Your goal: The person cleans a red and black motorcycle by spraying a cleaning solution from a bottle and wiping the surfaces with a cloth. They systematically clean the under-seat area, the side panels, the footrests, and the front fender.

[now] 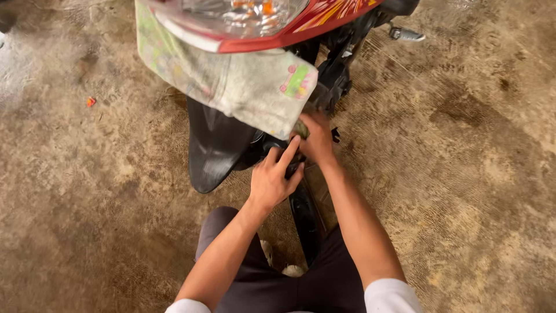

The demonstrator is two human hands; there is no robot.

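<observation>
Down low, from the head view: crouches close against a scooter, knees either side of its black wheel (307, 217), on a stained concrete floor (463, 174).

Reaches both arms forward into the gap under the red bodywork (324, 20). Left hand (272, 177) rests on the dark fitting (267, 145) above the wheel, fingers loosely apart, index finger (291, 148) stretched out toward the far right. Right hand (317, 139) sits just beyond it, touching the lower edge of a pale printed cloth (231, 81) draped over the body; fingers curl under and out of sight, so cannot tell whether clamped on anything.

Looks, as a judgement, like close work at the fitting with both hands feeling rather than lifting. Calls for touch more than sight in any further reach, since cloth and hands hide the spot.

Wheel: lies centre frame, between the legs, long line running near to far and leaning slightly left at the far end. Black mudguard (214, 150): sits left of the hands, tip pointing near-left.

Elsewhere: a metal peg (405, 33) far right, a small red scrap (91, 102) far left on the floor.
</observation>
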